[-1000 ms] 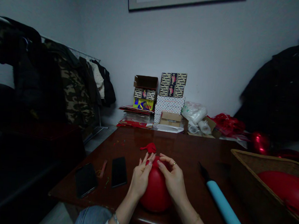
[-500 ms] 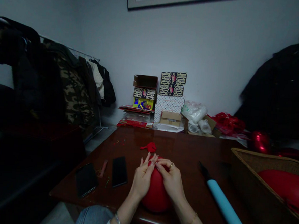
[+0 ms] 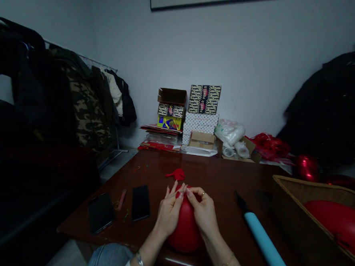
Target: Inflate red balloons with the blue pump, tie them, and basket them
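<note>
- My left hand (image 3: 168, 212) and right hand (image 3: 203, 213) have drawn closer together than a second ago; the fingertips that stood a little apart over the red balloon (image 3: 186, 230) now meet at its far end.
- The balloon itself has hardly shifted: it rests on the near edge of the table (image 3: 216, 179), pressed between my palms, just in front of my lap.
- My left fingers are partly curled, thumb and forefinger pinching at the balloon's neck, the other fingers fanned upward.
- My right fingers are bent and grasping the same neck from the other side; a ring shows on one of them.
- On the dark glossy table, from the left: a black phone (image 3: 100, 212), a small pink stick (image 3: 121, 194), a second black phone (image 3: 140, 203), then my hands, with a limp red balloon (image 3: 176, 174) lying just beyond them.
- Right of my hands a light blue hand pump (image 3: 262, 244) lies slantwise, its black nozzle pointing away from me.
- At the far right a wicker basket (image 3: 294, 186) stands on the table and holds a large inflated red balloon (image 3: 337, 223).
- Around the room: coats on a rack (image 3: 77, 98) at left, stacked boxes (image 3: 187, 113) against the wall beyond the table, a plastic bag (image 3: 230, 132) beside them.
</note>
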